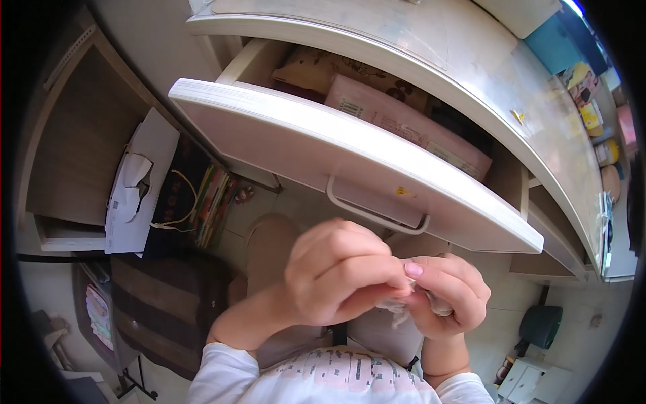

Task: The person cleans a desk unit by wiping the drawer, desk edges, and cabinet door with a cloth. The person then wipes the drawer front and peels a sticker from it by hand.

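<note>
My left hand [346, 273] and my right hand [449, 293] meet in front of my chest, fingers closed and thumbs pinched together. Between them is a small crumpled piece of thin whitish material [398, 311], which may be tissue or plastic film. Part of it bunches inside my right hand, and the fingers cover the rest. Just beyond my hands stands an open drawer [289, 145] with a curved white handle [373, 213]. A pink package [404, 121] with printed labels lies inside, beside a patterned brown-and-cream item [306, 71].
A glossy pale desktop [404, 34] spans above the drawer, with small colourful items at its right end. To the left, an open cabinet [87, 148] holds a white box [134, 195], a dark bag [175, 202] and books. A brown striped cushion [161, 310] lies lower left.
</note>
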The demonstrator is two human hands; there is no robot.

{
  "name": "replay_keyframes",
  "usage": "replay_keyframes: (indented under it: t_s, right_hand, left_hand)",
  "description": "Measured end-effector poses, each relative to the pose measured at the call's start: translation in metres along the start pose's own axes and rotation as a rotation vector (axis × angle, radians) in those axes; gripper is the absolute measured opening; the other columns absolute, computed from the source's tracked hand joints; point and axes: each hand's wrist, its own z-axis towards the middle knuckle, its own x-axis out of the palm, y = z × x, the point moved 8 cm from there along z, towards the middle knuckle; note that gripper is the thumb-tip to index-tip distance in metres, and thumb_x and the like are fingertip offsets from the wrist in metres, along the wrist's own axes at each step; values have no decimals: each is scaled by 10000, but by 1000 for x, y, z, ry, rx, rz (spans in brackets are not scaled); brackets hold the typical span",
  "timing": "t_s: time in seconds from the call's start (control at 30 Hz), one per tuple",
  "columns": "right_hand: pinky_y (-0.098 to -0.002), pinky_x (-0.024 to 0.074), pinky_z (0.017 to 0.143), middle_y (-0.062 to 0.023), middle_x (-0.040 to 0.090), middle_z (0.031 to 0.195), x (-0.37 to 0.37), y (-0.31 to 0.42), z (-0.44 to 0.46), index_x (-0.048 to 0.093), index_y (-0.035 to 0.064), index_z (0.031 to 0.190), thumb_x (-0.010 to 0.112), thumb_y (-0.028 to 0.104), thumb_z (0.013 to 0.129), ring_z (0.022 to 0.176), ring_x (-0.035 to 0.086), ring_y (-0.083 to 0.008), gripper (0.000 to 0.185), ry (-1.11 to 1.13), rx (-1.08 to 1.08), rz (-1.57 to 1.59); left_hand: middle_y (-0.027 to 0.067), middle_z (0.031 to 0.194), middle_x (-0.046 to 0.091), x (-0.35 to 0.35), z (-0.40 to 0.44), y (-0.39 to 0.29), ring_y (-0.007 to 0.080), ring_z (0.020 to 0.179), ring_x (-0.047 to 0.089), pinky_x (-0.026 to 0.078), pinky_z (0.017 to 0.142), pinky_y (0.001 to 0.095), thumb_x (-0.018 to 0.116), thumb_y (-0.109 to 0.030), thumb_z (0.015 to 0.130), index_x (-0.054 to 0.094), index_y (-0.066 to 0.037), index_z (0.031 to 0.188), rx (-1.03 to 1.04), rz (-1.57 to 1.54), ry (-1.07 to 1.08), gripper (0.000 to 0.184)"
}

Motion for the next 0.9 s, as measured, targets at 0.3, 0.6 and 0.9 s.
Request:
replay_keyframes:
  t_s: [0.3,0.6,0.9]
  right_hand:
    - [-261,521,600,-74,753,840,-48,17,28,711,28,887,786,-38,769,651,680,-186,154,-208,-3,-79]
    - [-211,449,632,-19,673,756,-111,-65,121,743,-17,948,701,65,875,675,551,-53,117,-49,386,-394]
    - [-239,492,705,-66,707,869,-91,1,73,748,34,1055,744,41,797,802,629,-115,258,-202,310,-397]
  left_hand:
    - [53,903,665,0,13,-7,200,755,672,538,646,291,820,-57,768,683,-78,972,-28,-120,-149,247]
    - [1,882,672,-21,11,7,184,777,638,455,724,330,890,-82,683,664,-137,986,-37,642,-274,382]
    - [4,759,659,-23,25,7,186,674,615,473,706,312,876,13,616,681,-101,850,34,620,-173,325]
